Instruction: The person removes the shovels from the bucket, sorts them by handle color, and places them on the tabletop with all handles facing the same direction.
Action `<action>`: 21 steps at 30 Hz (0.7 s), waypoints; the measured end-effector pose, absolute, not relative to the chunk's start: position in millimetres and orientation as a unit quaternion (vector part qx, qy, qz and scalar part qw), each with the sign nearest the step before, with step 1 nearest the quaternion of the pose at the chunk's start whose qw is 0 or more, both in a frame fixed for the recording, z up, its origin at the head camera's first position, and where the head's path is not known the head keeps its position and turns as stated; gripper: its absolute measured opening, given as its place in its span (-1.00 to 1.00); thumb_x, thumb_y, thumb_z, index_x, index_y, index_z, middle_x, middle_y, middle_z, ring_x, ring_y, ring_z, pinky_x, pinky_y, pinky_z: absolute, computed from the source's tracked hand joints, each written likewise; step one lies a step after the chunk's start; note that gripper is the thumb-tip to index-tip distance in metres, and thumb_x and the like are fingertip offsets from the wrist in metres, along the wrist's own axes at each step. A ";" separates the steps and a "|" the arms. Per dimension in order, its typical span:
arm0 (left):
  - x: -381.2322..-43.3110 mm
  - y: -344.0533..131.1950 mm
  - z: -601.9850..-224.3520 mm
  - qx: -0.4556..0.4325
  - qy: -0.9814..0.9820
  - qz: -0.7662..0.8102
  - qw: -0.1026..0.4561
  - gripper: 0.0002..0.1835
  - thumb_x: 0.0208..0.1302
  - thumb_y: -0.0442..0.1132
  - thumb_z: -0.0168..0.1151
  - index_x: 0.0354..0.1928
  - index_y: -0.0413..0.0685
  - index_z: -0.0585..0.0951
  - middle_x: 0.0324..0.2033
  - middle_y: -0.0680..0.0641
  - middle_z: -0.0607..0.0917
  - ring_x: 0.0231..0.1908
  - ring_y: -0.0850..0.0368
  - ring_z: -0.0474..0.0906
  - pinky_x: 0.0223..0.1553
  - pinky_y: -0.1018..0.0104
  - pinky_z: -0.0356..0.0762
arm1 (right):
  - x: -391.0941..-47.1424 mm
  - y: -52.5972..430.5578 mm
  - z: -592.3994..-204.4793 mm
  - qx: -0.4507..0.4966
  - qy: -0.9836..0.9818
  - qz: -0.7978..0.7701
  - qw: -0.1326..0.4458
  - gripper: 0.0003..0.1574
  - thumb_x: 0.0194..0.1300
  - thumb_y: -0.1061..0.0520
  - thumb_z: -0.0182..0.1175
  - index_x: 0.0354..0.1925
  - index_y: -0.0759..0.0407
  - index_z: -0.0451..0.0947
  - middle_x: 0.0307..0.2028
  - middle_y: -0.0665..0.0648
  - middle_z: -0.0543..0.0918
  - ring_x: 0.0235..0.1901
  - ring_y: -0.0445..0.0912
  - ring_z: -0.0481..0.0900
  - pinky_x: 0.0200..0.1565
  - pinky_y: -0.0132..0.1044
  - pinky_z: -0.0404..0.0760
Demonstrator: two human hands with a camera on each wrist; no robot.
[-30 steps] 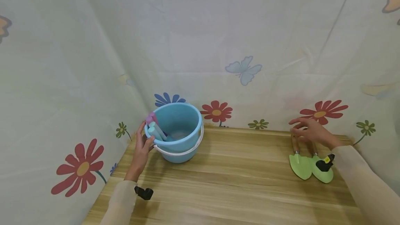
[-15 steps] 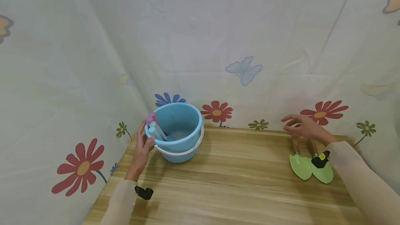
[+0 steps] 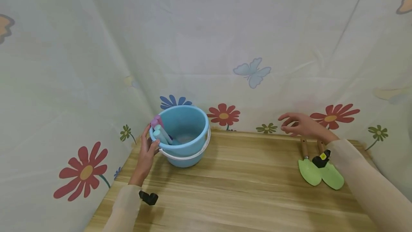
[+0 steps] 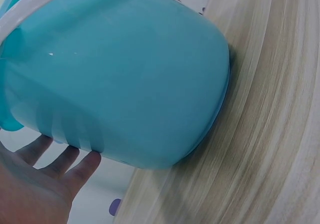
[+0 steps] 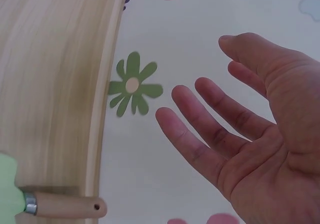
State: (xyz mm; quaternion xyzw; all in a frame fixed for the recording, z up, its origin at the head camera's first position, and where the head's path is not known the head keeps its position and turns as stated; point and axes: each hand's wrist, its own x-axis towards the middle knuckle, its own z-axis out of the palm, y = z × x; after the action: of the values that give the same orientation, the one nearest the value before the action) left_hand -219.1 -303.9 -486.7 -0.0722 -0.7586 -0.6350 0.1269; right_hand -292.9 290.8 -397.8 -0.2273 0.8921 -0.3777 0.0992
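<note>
In the head view a light-blue bucket [image 3: 185,153] with a white handle [image 3: 190,158] stands at the back left of the wooden table. My left hand [image 3: 146,155] holds its left side, thumb at the rim. Fingertips [image 4: 92,159] touch the bucket's wall in the left wrist view; the thumb is hidden there. Several pink and pale-teal rods [image 3: 162,135] lean inside the bucket, their lower ends out of sight. My right hand [image 3: 300,124] hovers near the table's back edge with nothing in it, fingers loosely bent. Two green hand trowels [image 3: 309,173] with wooden handles lie beneath the right forearm.
A wooden table [image 3: 238,196] fills the lower part of the head view. A pale cloth [image 3: 199,38] printed with flowers and butterflies hangs behind it and along its left side. Each wrist carries a small black camera [image 3: 148,198].
My right hand has moved left and slightly up, away from the trowels, uncovering their handles. The left hand and the bucket have stayed in place.
</note>
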 end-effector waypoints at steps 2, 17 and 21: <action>-219.9 -304.1 -486.5 -0.071 -0.758 -0.635 0.128 -0.27 0.60 0.04 -0.01 0.62 0.51 -0.11 0.57 -0.10 0.12 0.49 -0.18 0.14 0.30 -0.43 0.24 | -295.2 285.9 -395.0 -0.237 0.891 -0.376 0.098 -0.46 0.47 0.09 0.28 0.31 0.21 0.45 0.06 0.36 0.65 -0.09 0.09 0.70 -0.14 -0.01 0.74; -219.8 -304.9 -487.3 -0.072 -0.755 -0.639 0.130 -0.27 0.60 0.03 -0.01 0.63 0.50 -0.10 0.55 -0.11 0.14 0.48 -0.16 0.17 0.29 -0.41 0.28 | -303.3 250.2 -372.2 -0.271 0.886 -0.367 0.088 -0.49 0.42 0.17 0.32 0.27 0.24 0.49 0.01 0.39 0.68 -0.18 0.06 0.74 -0.20 0.00 0.75; -220.1 -305.3 -488.1 -0.074 -0.753 -0.640 0.130 -0.27 0.61 0.01 -0.01 0.63 0.48 -0.11 0.56 -0.12 0.13 0.49 -0.16 0.16 0.29 -0.42 0.27 | -305.3 242.7 -366.1 -0.274 0.887 -0.361 0.092 -0.49 0.42 0.15 0.33 0.27 0.21 0.50 0.00 0.36 0.69 -0.19 0.06 0.74 -0.18 0.02 0.74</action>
State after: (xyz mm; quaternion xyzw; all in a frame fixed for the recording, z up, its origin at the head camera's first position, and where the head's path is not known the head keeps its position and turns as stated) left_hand -220.1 -305.3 -488.1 -0.0740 -0.7533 -0.6404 0.1298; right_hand -305.3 242.7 -366.1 -0.2736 0.8866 -0.3615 0.0915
